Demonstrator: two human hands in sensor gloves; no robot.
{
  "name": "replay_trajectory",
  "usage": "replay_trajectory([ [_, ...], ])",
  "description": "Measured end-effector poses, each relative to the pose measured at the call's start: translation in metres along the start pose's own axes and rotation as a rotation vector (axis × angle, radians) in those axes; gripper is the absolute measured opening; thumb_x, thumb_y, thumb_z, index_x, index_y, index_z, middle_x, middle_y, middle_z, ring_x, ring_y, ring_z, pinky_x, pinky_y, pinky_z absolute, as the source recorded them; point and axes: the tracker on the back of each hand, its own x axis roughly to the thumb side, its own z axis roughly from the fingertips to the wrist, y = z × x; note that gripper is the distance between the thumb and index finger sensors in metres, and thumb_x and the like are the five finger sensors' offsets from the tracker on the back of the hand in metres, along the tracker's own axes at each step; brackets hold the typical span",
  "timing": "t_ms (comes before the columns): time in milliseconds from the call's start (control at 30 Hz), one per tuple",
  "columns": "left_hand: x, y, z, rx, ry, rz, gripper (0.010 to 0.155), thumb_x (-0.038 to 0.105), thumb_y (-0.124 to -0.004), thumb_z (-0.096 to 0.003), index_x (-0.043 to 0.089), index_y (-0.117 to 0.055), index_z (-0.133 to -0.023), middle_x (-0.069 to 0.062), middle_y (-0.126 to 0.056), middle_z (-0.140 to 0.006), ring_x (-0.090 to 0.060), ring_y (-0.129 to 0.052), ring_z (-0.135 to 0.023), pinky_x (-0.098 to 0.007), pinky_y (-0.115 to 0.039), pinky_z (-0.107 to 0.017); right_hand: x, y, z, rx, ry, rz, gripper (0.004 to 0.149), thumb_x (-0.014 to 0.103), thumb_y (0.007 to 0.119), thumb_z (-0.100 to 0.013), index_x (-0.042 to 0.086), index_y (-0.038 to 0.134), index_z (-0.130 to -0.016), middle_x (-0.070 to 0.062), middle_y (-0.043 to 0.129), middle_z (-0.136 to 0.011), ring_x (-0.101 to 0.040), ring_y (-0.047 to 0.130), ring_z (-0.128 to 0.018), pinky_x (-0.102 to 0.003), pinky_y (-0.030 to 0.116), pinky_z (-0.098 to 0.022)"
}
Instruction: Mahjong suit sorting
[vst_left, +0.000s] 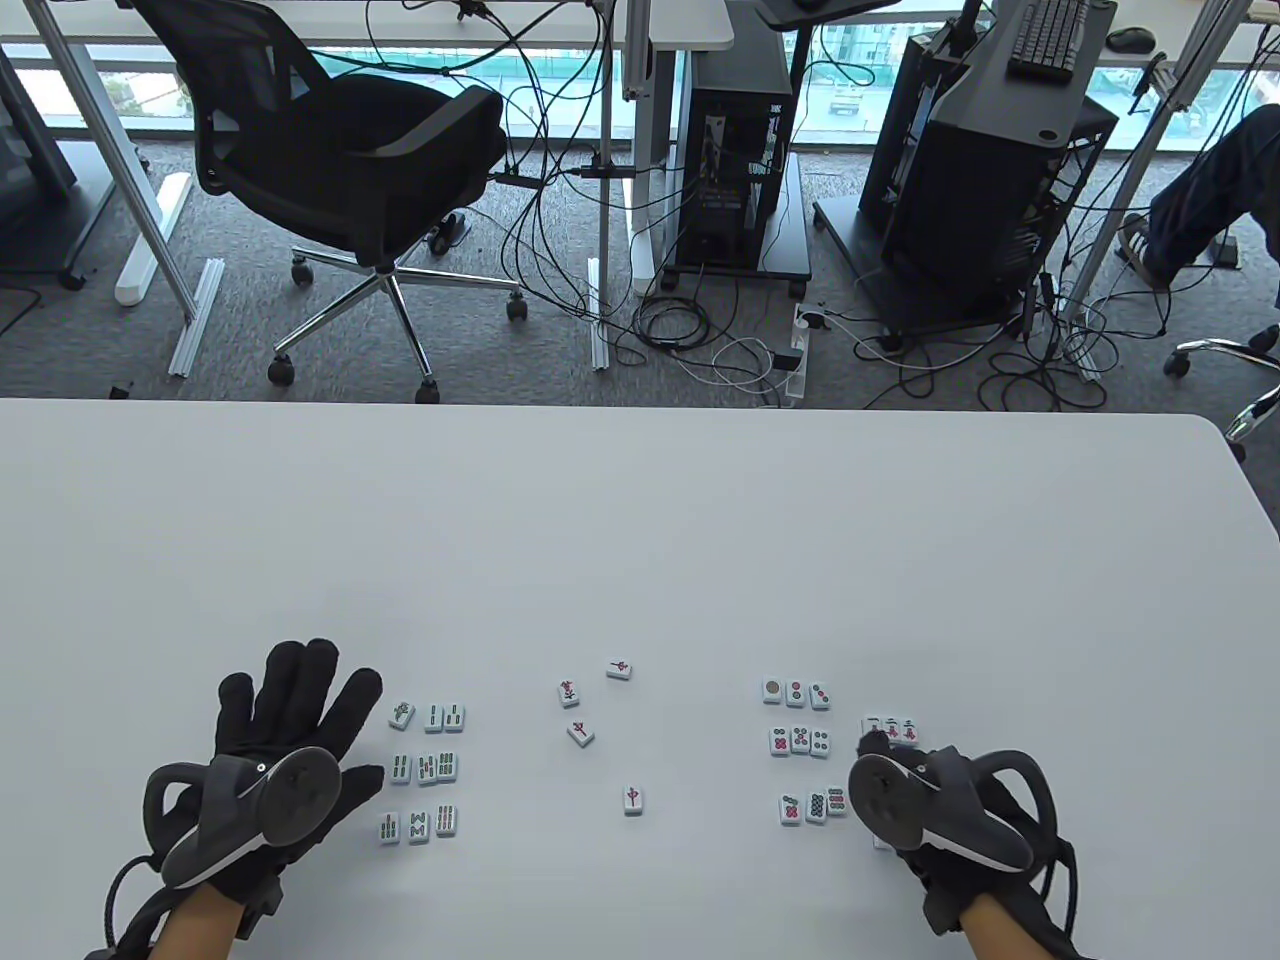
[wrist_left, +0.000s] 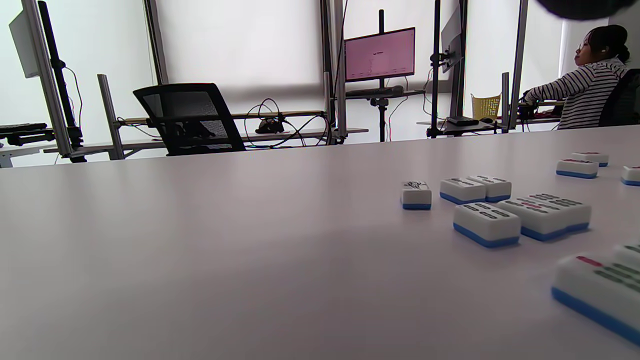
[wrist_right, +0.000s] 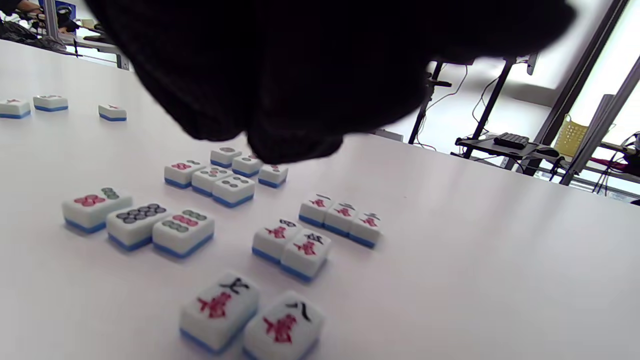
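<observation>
My left hand (vst_left: 300, 690) lies flat on the table with its fingers spread, just left of a grid of bamboo tiles (vst_left: 425, 770); the same tiles (wrist_left: 500, 210) show close up in the left wrist view. My right hand (vst_left: 880, 745) hovers over the character tiles (vst_left: 892, 730) at the right, hiding some of them in the table view. In the right wrist view its fingers (wrist_right: 295, 140) hang above the character tiles (wrist_right: 310, 240) with no tile between them. A grid of dot tiles (vst_left: 800, 745) lies left of that hand. Several loose red-marked tiles (vst_left: 581, 733) lie scattered mid-table.
The white table (vst_left: 640, 540) stretches far beyond the tiles. Behind its far edge stand an office chair (vst_left: 350, 170), computer towers and floor cables. A seated person (wrist_left: 590, 85) shows at a far desk in the left wrist view.
</observation>
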Motion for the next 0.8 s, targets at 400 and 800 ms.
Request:
replay_trajectory([
  [400,0.003,0.000,0.000,-0.010,0.004,-0.013,0.082,0.074,-0.061,-0.0371,0.049,-0.027,-0.108,0.013,0.000,-0.117,-0.021,-0.008,-0.117,-0.057,-0.017,-0.083,-0.023,0.045,0.013,0.143,0.088,0.011,0.058,0.033,0.087,-0.043,0.009,0.076,-0.094,-0.004,0.097,-0.057,-0.016,0.093,-0.026,-0.028,0.084,-0.019],
  [800,0.002,0.000,0.000,-0.013,0.004,-0.010,0.082,0.074,-0.061,-0.0371,0.049,-0.027,-0.108,0.014,0.000,-0.117,-0.021,-0.008,-0.117,-0.057,-0.017,-0.083,-0.015,0.053,0.010,0.191,0.083,0.027,0.058,0.034,0.086,-0.044,0.009,0.075,-0.095,-0.005,0.097,-0.058,-0.016,0.093,-0.026,-0.028,0.084,-0.020],
])
